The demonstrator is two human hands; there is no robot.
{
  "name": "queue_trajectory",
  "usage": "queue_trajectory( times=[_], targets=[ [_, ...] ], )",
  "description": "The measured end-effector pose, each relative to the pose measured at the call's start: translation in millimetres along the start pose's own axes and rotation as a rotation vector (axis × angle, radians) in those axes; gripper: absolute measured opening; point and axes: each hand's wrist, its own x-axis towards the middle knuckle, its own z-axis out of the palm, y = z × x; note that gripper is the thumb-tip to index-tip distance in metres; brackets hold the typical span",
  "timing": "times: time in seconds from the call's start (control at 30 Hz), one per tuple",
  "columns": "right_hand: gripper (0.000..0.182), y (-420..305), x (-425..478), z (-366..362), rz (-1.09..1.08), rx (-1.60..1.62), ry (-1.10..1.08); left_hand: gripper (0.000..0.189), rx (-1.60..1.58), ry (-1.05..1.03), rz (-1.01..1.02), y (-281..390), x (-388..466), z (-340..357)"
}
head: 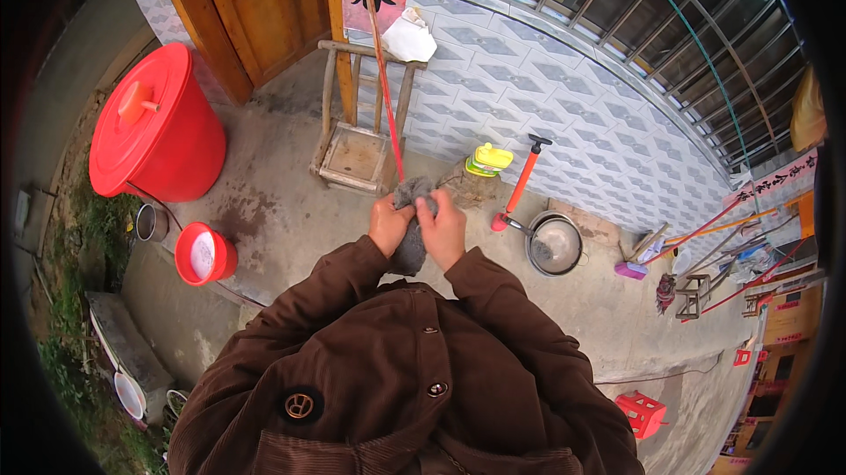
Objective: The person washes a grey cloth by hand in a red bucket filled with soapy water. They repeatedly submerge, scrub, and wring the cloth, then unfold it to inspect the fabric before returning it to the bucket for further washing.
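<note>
A grey, wet-looking cloth (411,243) is bunched between both hands in front of the chest. My left hand (388,224) grips its left side, and my right hand (441,227) grips the right side, thumbs close together. Behind the cloth, a red pole (388,95) leans on a wooden chair (353,152); whether its lower end meets the cloth cannot be told. To the left stands a small red bucket (228,257) with whitish, sudsy liquid. At the right, a metal pan (558,247) holds cloudy liquid and a dark grey clump.
A large lidded red bin (185,138) and a metal pot (152,222) stand left. Near the tiled wall are a yellow-green jug (488,161) on a stump and an orange hand pump or plunger (522,181). A red plastic stool (641,414) and long-handled tools lie right.
</note>
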Motion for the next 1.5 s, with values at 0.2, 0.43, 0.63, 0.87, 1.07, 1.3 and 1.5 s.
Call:
queue_trajectory(
  times=[0.2,0.43,0.63,0.87,1.07,1.3,1.5],
  targets=[
    [0.021,64,28,-13,0.26,0.105,0.067,0.015,-0.259,-0.186,-0.103,33,-18,12],
    [0.023,20,22,-47,0.314,0.523,0.003,0.02,-0.465,-0.109,-0.235,42,-17,8],
    [0.019,12,11,-25,0.097,0.088,0.065,0.018,-0.218,-0.124,-0.065,34,-25,17],
    [0.019,5,-8,-18,0.112,0.082,0.097,0.018,-0.192,-0.107,0.002,24,-19,17],
    [0.02,-16,-24,-27,0.107,0.179,-0.066,0.017,-0.209,0.022,-0.028,30,-25,11],
    [0.016,62,35,-52,0.292,0.355,0.092,0.033,-0.372,-0.324,-0.196,60,-37,10],
    [0.015,56,40,-73,0.337,0.572,0.191,0.035,-0.127,-0.495,-0.249,39,-28,-18]
  ],
)
